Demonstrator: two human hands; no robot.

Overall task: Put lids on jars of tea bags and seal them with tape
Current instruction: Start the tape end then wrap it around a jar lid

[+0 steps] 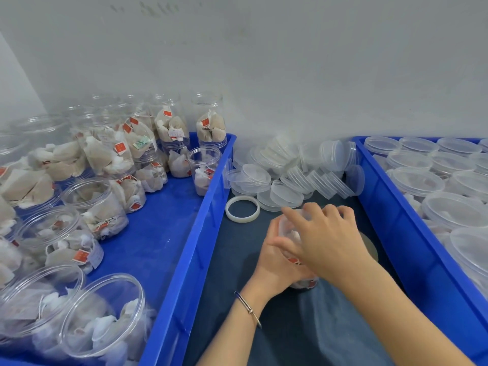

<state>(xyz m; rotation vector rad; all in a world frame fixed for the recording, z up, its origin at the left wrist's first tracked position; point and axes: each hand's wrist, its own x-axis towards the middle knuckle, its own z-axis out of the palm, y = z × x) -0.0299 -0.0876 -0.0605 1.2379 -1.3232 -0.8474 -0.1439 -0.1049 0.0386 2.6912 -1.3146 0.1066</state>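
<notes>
Head camera is looking down at your two hands, which are meeting over a dark grey surface (264, 326) between two blue crates. Your left hand (277, 262) is gripping a clear plastic jar of tea bags (303, 282) from the side, with its fingers curled round the jar body, and a thin bracelet (248, 309) is sitting on that wrist. Your right hand (324, 233) is lying over the top of the jar, with its fingers bent down round a clear lid (293, 220); I cannot tell if the lid is already sitting fully on the mouth. The jar is standing on the dark surface, close to the middle, partly hidden by both hands. Behind your hands a heap of loose clear lids (290, 170) is lying against the wall, and a white ring (242, 208) is lying flat just beside the heap. The left blue crate (200, 233) is holding many open jars (100, 204) filled with tea bags with red tags. The right blue crate (396, 220) is holding jars with lids on (454, 210).
</notes>
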